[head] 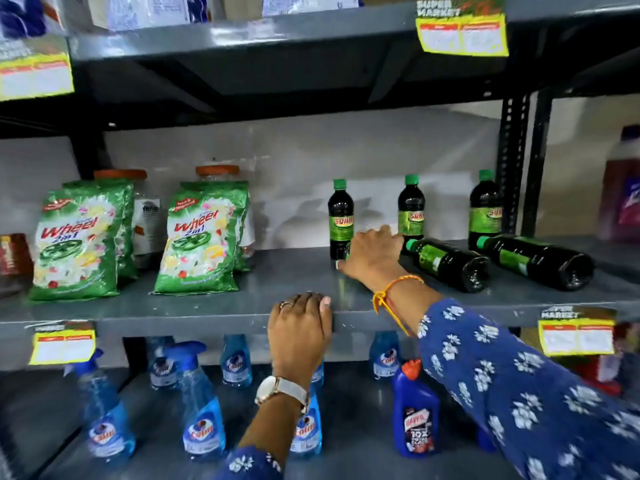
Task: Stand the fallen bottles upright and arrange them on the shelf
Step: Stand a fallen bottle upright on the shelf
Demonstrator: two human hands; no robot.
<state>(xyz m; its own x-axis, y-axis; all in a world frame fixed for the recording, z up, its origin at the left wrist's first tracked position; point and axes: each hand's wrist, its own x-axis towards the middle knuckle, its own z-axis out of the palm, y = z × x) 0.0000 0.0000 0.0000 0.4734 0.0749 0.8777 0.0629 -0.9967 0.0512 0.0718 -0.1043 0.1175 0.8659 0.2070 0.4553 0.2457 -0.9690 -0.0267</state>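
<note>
Fingers (377,233) of the right hand (372,256) spread loosely, gripping nothing, with the nearer fallen bottle (446,263) just to their right, cap toward them; left hand (299,327) clasps the shelf (207,311) edge.

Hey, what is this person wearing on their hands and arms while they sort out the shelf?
The left hand has a ring on one finger and a wristwatch with a pale strap. The right hand has an orange and yellow thread bracelet tied at the wrist. Both arms wear blue sleeves printed with white flowers.
</note>
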